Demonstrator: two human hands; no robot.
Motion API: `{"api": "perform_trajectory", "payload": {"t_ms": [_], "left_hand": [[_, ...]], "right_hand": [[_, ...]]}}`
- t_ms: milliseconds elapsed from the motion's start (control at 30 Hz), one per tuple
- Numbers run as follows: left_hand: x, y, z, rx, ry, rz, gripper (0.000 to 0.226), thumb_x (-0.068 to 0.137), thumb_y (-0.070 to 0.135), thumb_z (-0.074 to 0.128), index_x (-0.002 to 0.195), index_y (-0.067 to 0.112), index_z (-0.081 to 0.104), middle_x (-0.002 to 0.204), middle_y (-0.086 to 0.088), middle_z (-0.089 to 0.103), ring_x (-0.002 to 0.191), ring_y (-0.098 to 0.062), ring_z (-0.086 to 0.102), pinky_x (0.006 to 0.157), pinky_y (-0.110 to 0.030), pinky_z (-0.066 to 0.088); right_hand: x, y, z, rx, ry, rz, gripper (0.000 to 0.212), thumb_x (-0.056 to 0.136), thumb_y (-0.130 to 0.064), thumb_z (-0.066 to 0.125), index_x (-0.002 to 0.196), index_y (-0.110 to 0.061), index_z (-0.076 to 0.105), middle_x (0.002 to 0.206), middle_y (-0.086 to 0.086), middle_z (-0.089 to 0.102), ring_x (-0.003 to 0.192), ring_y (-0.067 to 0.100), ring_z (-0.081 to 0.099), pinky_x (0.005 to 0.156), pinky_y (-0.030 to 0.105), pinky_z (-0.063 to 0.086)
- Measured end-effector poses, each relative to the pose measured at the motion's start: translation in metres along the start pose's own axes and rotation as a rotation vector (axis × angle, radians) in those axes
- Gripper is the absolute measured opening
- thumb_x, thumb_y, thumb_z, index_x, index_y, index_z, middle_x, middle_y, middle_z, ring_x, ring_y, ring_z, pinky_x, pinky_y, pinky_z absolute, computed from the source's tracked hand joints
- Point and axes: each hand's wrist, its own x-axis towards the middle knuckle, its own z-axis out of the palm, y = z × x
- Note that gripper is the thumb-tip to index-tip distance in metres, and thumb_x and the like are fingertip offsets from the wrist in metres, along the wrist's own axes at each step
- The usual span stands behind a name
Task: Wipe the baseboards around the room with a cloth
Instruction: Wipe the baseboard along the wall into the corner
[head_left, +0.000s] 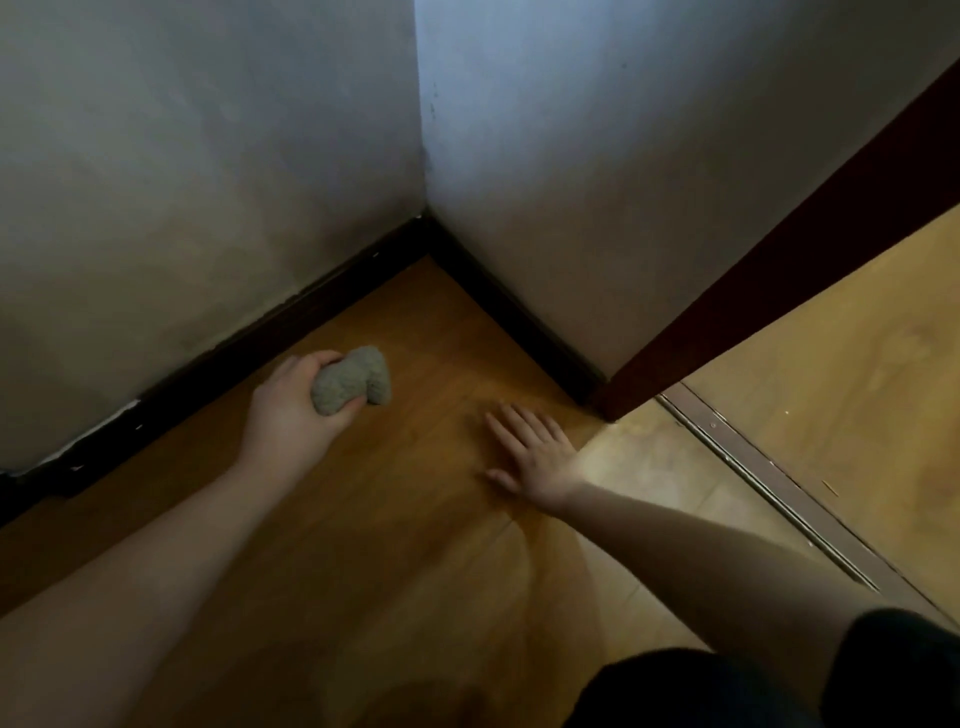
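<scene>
Head view. Dark clothing (727, 686) fills the lower right corner, nearest the camera. 2 bare forearms extend from it over the wood floor (395, 519). Left hand (296, 400): fingers and thumb curled tight around a bunched grey cloth (353, 382), held near the left baseboard (249, 348); contact with the floor cannot be determined. Cloth does not touch the baseboard. Right hand (530, 452): fingers straight and spread apart, palm down flat on the floor, near the right baseboard (519, 317). Both dark baseboards meet at the corner of 2 pale walls (208, 156). Right of the corner stands a dark red door frame (779, 270), with a metal threshold strip (769, 483) at its foot.
</scene>
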Motion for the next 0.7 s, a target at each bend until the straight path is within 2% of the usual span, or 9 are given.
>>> {"api": "perform_trajectory", "payload": {"t_ms": [100, 267, 367, 467, 533, 700], "left_hand": [[0.002, 0.007, 0.017, -0.015, 0.042, -0.011, 0.057, 0.082, 0.034, 0.080, 0.132, 0.020, 0.057, 0.111, 0.008, 0.052, 0.095, -0.009, 0.052, 0.079, -0.028, 0.042], [0.001, 0.013, 0.028, 0.027, 0.023, -0.066, 0.053, 0.081, 0.029, 0.081, 0.129, 0.018, 0.060, 0.105, 0.008, 0.051, 0.092, -0.011, 0.053, 0.078, -0.028, 0.040], [0.007, 0.019, 0.021, 0.058, -0.021, -0.027, 0.052, 0.082, 0.028, 0.080, 0.129, 0.018, 0.060, 0.106, 0.008, 0.051, 0.095, -0.014, 0.057, 0.080, -0.027, 0.041], [0.006, 0.023, 0.008, 0.056, 0.003, -0.042, 0.056, 0.082, 0.033, 0.080, 0.132, 0.021, 0.058, 0.110, 0.013, 0.050, 0.095, -0.002, 0.051, 0.076, -0.009, 0.036], [0.004, 0.025, 0.000, 0.053, 0.015, -0.085, 0.061, 0.080, 0.036, 0.082, 0.133, 0.022, 0.057, 0.111, 0.016, 0.049, 0.096, 0.003, 0.048, 0.071, -0.003, 0.034], [0.033, 0.022, 0.002, 0.086, 0.063, -0.151, 0.052, 0.079, 0.035, 0.083, 0.122, 0.015, 0.063, 0.105, 0.010, 0.051, 0.091, -0.003, 0.048, 0.066, -0.007, 0.031]], "right_hand": [[0.008, 0.006, 0.021, 0.068, 0.070, 0.006, 0.072, 0.093, -0.076, 0.011, 0.153, -0.042, -0.013, 0.164, -0.009, -0.011, 0.150, 0.014, -0.014, 0.121, 0.045, -0.008], [0.013, 0.013, 0.036, 0.135, 0.158, -0.006, 0.067, 0.096, -0.072, 0.015, 0.153, -0.045, -0.008, 0.164, -0.011, -0.005, 0.150, 0.012, -0.011, 0.119, 0.045, -0.007], [0.015, 0.017, 0.039, 0.128, 0.162, -0.018, 0.067, 0.096, -0.071, 0.018, 0.153, -0.045, -0.006, 0.165, -0.010, -0.005, 0.150, 0.013, -0.011, 0.119, 0.046, -0.005], [0.015, 0.019, 0.038, 0.106, 0.134, -0.052, 0.067, 0.096, -0.071, 0.020, 0.154, -0.045, -0.003, 0.164, -0.008, -0.005, 0.151, 0.015, -0.010, 0.118, 0.045, -0.009], [0.016, 0.019, 0.036, 0.088, 0.121, -0.058, 0.068, 0.096, -0.070, 0.022, 0.154, -0.043, -0.001, 0.165, -0.006, -0.004, 0.151, 0.018, -0.007, 0.118, 0.045, -0.009], [0.016, 0.019, 0.037, 0.051, 0.082, -0.047, 0.068, 0.096, -0.068, 0.025, 0.155, -0.042, 0.005, 0.166, -0.004, -0.001, 0.152, 0.019, -0.004, 0.118, 0.047, -0.007]]}}
